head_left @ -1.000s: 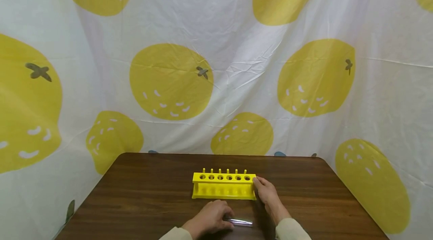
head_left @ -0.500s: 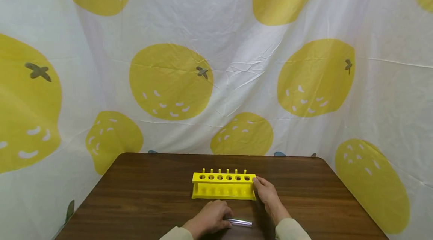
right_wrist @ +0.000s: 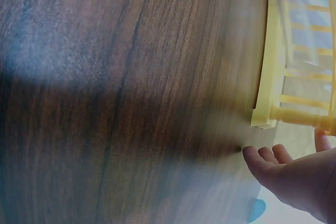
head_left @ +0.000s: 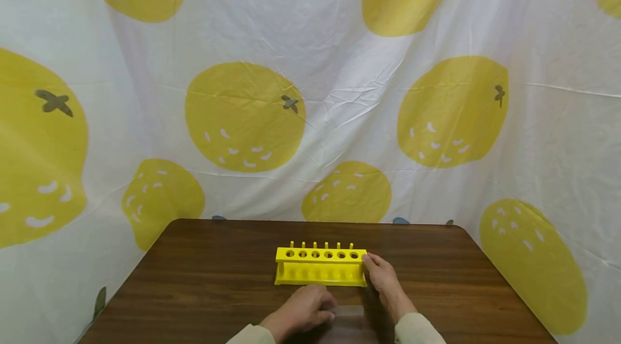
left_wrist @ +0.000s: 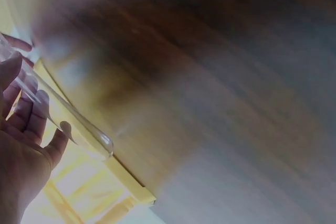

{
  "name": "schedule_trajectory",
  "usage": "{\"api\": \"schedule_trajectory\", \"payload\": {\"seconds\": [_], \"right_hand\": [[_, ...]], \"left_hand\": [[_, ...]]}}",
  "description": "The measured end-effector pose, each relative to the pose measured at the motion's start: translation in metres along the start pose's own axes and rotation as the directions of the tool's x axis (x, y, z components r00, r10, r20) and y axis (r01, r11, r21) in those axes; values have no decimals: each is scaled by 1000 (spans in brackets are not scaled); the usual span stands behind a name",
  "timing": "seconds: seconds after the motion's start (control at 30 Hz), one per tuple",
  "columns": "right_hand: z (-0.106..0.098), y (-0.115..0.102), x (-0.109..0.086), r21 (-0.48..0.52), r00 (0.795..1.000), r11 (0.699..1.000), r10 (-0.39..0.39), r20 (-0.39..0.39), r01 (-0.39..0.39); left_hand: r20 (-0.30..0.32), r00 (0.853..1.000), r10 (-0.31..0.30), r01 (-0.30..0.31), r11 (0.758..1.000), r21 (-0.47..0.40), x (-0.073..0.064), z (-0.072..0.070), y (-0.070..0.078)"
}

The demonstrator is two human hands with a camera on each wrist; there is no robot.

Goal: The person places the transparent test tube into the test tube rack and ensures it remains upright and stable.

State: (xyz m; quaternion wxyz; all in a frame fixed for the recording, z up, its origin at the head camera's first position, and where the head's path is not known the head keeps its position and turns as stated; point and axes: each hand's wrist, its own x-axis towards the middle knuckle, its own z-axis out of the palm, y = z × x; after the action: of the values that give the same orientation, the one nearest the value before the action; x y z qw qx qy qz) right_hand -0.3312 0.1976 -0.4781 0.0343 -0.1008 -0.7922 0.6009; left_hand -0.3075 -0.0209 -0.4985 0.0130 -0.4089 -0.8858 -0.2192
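My left hand (head_left: 306,309) holds a clear test tube (left_wrist: 86,124) between thumb and fingers, its rounded end pointing away from the palm. In the head view the tube (head_left: 348,311) is a faint blur in front of the yellow test tube rack (head_left: 320,282). The rack stands upright on the table, with a row of round holes on top and a row of pegs behind. At the rack's right end my right hand (head_left: 385,281) grips the upper corner. In the right wrist view several right-hand fingers (right_wrist: 260,163) extend beside the rack's end post.
The dark wood-grain table (head_left: 204,274) extends to both sides of the rack. Behind and beside it hangs a white curtain (head_left: 339,90) with a yellow fruit print.
The test tube in my left hand turns from a sharp, shiny shape into a faint blur, slightly higher, and the left fingers have shifted a little. Right hand and rack stay put.
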Motion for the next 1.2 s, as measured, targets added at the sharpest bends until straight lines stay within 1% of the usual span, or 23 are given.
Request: {"api": "schedule_trajectory", "payload": {"seconds": [0.1,0.27,0.47,0.6,0.67,0.87,0.93,1.07,1.2], "right_hand": [[0,0,0,0,1000,1000,-1,0,1],[0,0,1,-5,1000,1000,-5,-2,5],[1,0,-1,1,1000,1000,-2,-3,2],[1,0,-1,1,1000,1000,1,0,-1],[1,-1,-1,2,1000,1000,4,1,-4],[0,-1,-1,-3,1000,1000,10,1,-10],[0,-1,0,-4,1000,1000,13,1,-13],[1,0,1,-8,1000,1000,11,-1,-11],[1,0,0,-8,1000,1000,6,-2,-6]], "left_hand": [[-17,1000,12,-12,998,-55,3,-2,1],[-75,997,13,-19,997,-79,4,-6,2],[-90,995,-35,17,981,-191,4,-18,4],[-99,993,-69,44,971,-236,7,-26,3],[-121,990,-72,41,969,-243,7,-31,2],[-201,977,-70,17,966,-257,9,-46,-1],[-219,972,-81,19,962,-273,9,-52,-2],[-255,958,-134,53,951,-305,9,-65,-3],[-295,934,-199,96,939,-329,9,-78,-5]]}}
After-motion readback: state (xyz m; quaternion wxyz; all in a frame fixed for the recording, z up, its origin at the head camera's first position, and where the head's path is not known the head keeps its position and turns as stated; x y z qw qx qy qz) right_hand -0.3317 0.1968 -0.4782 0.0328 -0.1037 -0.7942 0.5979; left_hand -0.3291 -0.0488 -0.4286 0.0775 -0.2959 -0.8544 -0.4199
